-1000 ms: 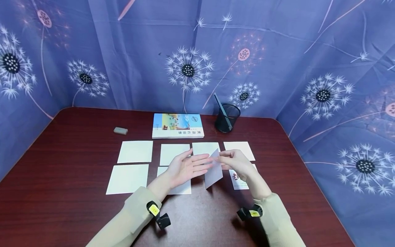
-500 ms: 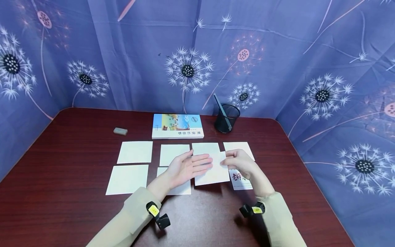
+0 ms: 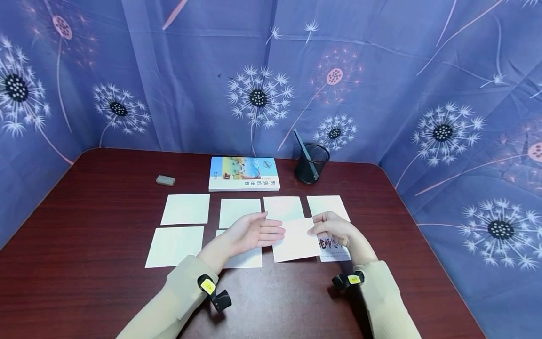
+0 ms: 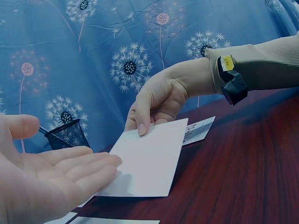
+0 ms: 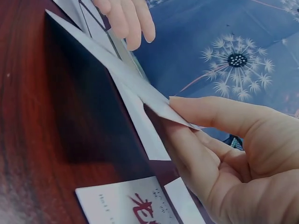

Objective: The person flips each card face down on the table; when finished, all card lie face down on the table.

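Now your right hand [image 3: 334, 228] pinches the white card [image 3: 295, 239] by its far right corner, laid down nearly flat, blank side up, over the tabletop's near middle; it stood edge-up a second ago. Your left hand [image 3: 253, 230], fingers straight, hovers at its left edge. Beyond lies a printed card [image 3: 334, 249], face-up.

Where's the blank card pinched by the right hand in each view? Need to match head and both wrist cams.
Head: the blank card sits just below centre, between the left hand and the right hand.
Left wrist: card at centre, its far edge pinched by the right hand.
Right wrist: card seen edge-on, running from top left to the fingers.
Shared landmark: the red-lettered card lying on the table.
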Tool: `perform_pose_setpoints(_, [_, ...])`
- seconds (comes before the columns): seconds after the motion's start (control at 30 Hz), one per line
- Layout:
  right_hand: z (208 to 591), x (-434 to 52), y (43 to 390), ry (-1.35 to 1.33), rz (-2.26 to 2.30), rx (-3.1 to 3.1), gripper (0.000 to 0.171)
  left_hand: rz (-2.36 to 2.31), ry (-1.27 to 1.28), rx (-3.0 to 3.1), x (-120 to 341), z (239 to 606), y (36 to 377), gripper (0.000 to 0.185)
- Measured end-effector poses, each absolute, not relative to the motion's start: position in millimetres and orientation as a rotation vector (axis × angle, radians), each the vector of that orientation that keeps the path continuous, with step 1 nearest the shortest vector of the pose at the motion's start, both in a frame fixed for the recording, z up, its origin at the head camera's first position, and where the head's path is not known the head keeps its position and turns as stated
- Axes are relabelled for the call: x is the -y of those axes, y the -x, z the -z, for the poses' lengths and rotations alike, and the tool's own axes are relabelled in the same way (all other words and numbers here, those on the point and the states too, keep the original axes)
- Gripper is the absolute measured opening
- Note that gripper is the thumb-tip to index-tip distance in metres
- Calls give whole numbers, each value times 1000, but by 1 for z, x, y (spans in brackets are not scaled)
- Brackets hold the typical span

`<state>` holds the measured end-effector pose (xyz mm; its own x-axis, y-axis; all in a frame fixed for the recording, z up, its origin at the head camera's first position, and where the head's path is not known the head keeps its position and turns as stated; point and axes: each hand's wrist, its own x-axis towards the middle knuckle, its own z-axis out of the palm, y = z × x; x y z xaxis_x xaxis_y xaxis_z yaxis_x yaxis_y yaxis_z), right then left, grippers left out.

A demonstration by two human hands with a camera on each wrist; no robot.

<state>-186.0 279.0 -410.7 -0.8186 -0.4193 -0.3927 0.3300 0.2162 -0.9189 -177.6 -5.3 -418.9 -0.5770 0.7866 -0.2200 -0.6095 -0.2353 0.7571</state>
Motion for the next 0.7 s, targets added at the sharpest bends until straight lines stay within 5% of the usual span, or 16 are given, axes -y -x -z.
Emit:
perform_pose_setpoints(0.17, [415, -278, 186, 90, 1598, -1930, 26, -1882, -256, -1140, 4, 424, 177, 62])
perform_pose_setpoints(0.27, [416, -278, 186, 73, 1553, -1973, 6, -1863, -250, -1160, 3, 426, 176, 62])
perform_pose_setpoints(0.4, [414, -276, 185, 49, 1481, -2040, 38, -1856, -240, -1188, 1, 429, 175, 62])
perform_pose_setpoints(0.7, [411, -274, 182, -23, 1363, -2149, 27, -1827, -237, -1239, 0, 434, 174, 61])
